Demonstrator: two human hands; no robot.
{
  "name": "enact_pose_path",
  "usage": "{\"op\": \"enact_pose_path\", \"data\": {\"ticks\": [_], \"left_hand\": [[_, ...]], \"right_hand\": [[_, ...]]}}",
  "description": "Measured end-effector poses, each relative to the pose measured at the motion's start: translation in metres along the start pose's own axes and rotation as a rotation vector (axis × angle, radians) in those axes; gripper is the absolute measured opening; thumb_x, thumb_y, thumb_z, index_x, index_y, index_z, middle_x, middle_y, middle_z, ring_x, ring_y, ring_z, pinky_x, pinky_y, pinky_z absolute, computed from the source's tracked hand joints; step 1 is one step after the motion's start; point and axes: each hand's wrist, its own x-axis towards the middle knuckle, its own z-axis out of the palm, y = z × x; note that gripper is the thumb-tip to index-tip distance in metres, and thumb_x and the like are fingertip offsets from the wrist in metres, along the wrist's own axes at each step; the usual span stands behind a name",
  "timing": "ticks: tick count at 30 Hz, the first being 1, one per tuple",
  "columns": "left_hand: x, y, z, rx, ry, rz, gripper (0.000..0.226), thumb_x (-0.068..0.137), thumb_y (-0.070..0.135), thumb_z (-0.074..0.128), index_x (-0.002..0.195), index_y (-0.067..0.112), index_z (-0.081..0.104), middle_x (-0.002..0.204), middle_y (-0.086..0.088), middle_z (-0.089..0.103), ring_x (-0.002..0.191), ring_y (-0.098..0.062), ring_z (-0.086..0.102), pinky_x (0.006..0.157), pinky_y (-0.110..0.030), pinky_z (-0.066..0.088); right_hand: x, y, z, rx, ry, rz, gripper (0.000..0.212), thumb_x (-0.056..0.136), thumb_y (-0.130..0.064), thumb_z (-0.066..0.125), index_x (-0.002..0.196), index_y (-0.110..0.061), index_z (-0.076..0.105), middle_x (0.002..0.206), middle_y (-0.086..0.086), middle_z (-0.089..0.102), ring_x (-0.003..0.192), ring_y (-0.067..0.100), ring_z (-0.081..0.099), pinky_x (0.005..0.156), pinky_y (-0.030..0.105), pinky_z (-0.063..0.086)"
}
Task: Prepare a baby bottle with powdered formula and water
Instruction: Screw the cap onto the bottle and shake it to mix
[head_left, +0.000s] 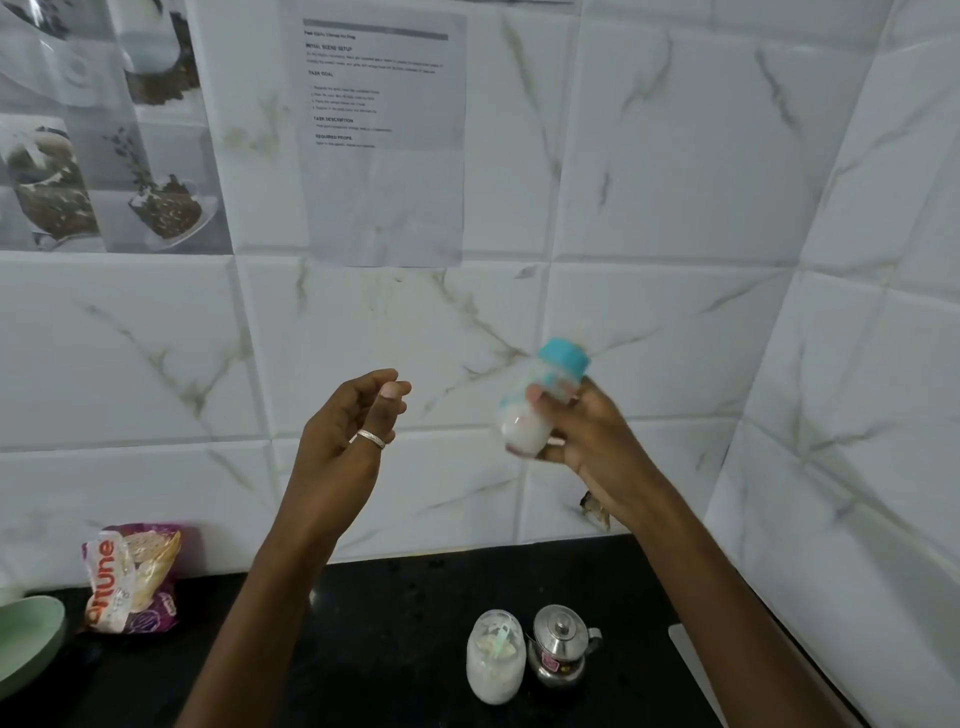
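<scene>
Both forearms are bare to the frame's edge — no sleeves, no watch — and the left hand (343, 431) wears one plain silver ring (372, 439), while the right hand (589, 434) wears nothing.

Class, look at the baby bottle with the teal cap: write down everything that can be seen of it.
The baby bottle is small, with a clear, plastic-looking body and a teal screw cap on top. White, milky liquid fills its lower part. It is blurred, so any print cannot be read. It is held in the air in front of the tiled wall, tilted with the cap up and to the right. Only the right hand touches it, fingers wrapped around its body; the left hand is apart, empty.
</scene>
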Motion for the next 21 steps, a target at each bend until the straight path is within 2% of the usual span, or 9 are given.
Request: {"op": "enact_pose_path", "data": {"ticks": [2,7,11,13,15,16,19,20,21], "left_hand": [[0.0,-0.002,0.0,0.007,-0.007,-0.001,0.042,0.09,0.058,0.055,0.122,0.035,0.067,0.118,0.019,0.074,0.114,-0.007,0.07,0.103,-0.042,0.056],[0.0,-0.001,0.003,0.008,-0.008,-0.002,0.042,0.089,0.059,0.055,0.122,0.035,0.067,0.118,0.018,0.074,0.114,-0.006,0.07,0.104,-0.043,0.056],[0.001,-0.002,0.002,0.025,-0.023,0.001,0.041,0.09,0.06,0.054,0.122,0.036,0.067,0.12,0.018,0.074,0.114,-0.008,0.069,0.104,-0.044,0.056],[0.001,-0.002,0.0,0.022,-0.014,-0.001,0.04,0.09,0.06,0.054,0.12,0.037,0.067,0.119,0.017,0.074,0.114,-0.006,0.069,0.104,-0.043,0.056],[0.002,-0.001,0.0,0.017,-0.005,-0.006,0.04,0.089,0.059,0.054,0.12,0.037,0.067,0.117,0.018,0.075,0.112,-0.005,0.07,0.103,-0.043,0.056],[0.002,-0.001,0.0,0.017,-0.007,-0.009,0.04,0.089,0.059,0.054,0.12,0.037,0.067,0.116,0.018,0.075,0.112,-0.005,0.07,0.103,-0.043,0.056],[0.002,-0.002,0.0,0.025,-0.012,-0.013,0.044,0.089,0.063,0.056,0.122,0.036,0.067,0.117,0.017,0.075,0.112,-0.007,0.07,0.103,-0.043,0.056],[0.002,-0.003,-0.001,0.027,-0.01,-0.013,0.045,0.088,0.064,0.056,0.122,0.036,0.067,0.117,0.017,0.075,0.112,-0.007,0.07,0.103,-0.043,0.056],[0.002,-0.002,-0.002,0.027,-0.005,-0.014,0.046,0.088,0.064,0.056,0.123,0.035,0.067,0.117,0.017,0.075,0.112,-0.006,0.07,0.103,-0.041,0.056]], "right_hand": [[0.003,-0.005,0.0,0.196,0.1,-0.046,0.061,0.08,-0.035,0.073,0.133,-0.013,0.052,0.132,0.017,0.063,0.117,0.033,0.069,0.089,0.055,0.06],[-0.004,0.001,0.003,-0.158,-0.095,0.045,0.059,0.077,-0.037,0.075,0.13,-0.02,0.055,0.128,0.009,0.067,0.115,0.023,0.07,0.087,0.044,0.062],[0.006,-0.006,-0.001,0.263,0.082,-0.04,0.059,0.081,-0.031,0.072,0.133,-0.013,0.052,0.126,0.013,0.066,0.115,0.031,0.07,0.09,0.057,0.06],[0.005,-0.003,-0.001,0.131,0.027,-0.017,0.056,0.08,-0.031,0.074,0.13,-0.016,0.053,0.124,0.011,0.067,0.115,0.03,0.07,0.091,0.057,0.059],[0.0,0.004,0.0,-0.08,-0.088,0.042,0.056,0.078,-0.032,0.077,0.128,-0.02,0.056,0.122,0.008,0.068,0.114,0.026,0.071,0.09,0.053,0.06],[-0.001,0.004,-0.001,-0.098,-0.094,0.035,0.056,0.079,-0.031,0.079,0.129,-0.019,0.056,0.123,0.009,0.067,0.114,0.026,0.071,0.089,0.05,0.061],[0.006,-0.002,-0.002,0.236,0.055,-0.048,0.057,0.084,-0.026,0.077,0.133,-0.014,0.052,0.127,0.013,0.063,0.117,0.033,0.068,0.091,0.056,0.06],[0.007,-0.003,-0.002,0.276,0.073,-0.062,0.056,0.083,-0.026,0.074,0.133,-0.015,0.052,0.127,0.014,0.063,0.117,0.033,0.068,0.091,0.057,0.059],[0.007,-0.004,-0.001,0.203,0.053,-0.054,0.056,0.081,-0.027,0.073,0.131,-0.016,0.052,0.128,0.015,0.063,0.117,0.032,0.068,0.092,0.056,0.059]]}}
